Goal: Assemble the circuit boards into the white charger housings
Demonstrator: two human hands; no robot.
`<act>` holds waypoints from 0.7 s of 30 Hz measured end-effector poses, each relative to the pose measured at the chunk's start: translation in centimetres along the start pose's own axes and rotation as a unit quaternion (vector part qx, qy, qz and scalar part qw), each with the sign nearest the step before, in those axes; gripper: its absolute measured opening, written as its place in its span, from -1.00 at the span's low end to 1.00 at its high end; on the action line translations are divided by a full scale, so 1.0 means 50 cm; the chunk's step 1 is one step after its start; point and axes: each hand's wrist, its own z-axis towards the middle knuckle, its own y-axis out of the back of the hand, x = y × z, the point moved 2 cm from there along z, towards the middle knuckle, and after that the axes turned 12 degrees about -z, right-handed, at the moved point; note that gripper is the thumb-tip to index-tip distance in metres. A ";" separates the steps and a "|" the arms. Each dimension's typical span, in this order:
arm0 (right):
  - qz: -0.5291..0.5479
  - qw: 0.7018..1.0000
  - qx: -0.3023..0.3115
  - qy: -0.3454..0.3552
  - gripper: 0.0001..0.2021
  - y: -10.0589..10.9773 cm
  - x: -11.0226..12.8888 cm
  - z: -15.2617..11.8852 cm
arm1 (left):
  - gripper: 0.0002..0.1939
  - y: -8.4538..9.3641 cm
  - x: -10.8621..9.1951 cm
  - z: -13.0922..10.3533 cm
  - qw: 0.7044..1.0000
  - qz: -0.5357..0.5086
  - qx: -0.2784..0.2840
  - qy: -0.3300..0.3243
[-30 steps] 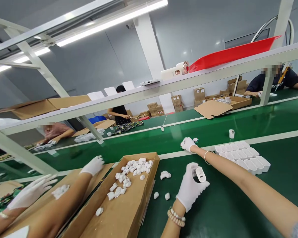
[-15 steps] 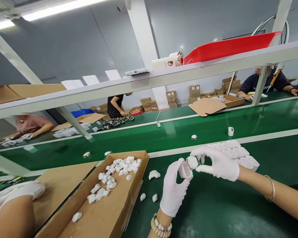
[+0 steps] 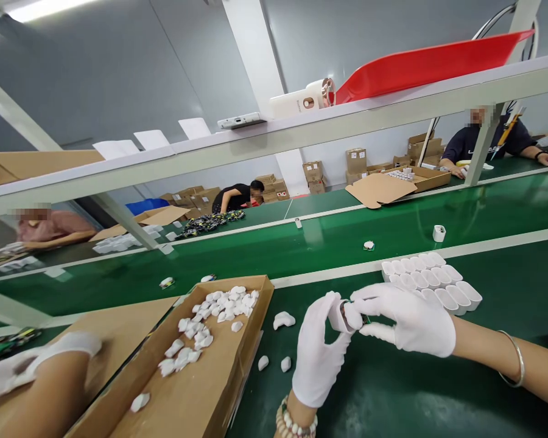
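Note:
Both my hands wear white gloves and meet over the green table at centre. My left hand [image 3: 317,359], with a beaded bracelet at the wrist, grips a small white casing [image 3: 336,316] by its side. My right hand [image 3: 406,319], with a thin bangle on the forearm, pinches a small part [image 3: 354,317] with a dark edge against the casing's open end. The joint between part and casing is mostly hidden by my fingers.
A cardboard box [image 3: 201,395] with several white plastic pieces lies to the left; a few loose pieces [image 3: 284,319] lie beside it. A cluster of white casings [image 3: 432,283] stands behind my right hand. A co-worker's gloved hand [image 3: 9,371] is at lower left. Small parts [image 3: 369,246] ride the belt.
My right hand drew back from the belt's edge with a small part and joined my left hand at the casing. The co-worker's arms pulled back to the left.

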 end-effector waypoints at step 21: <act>-0.232 0.966 -0.094 0.066 -0.83 -0.022 0.018 -0.033 | -0.51 0.005 -0.007 -0.002 0.999 0.018 -0.004 -0.049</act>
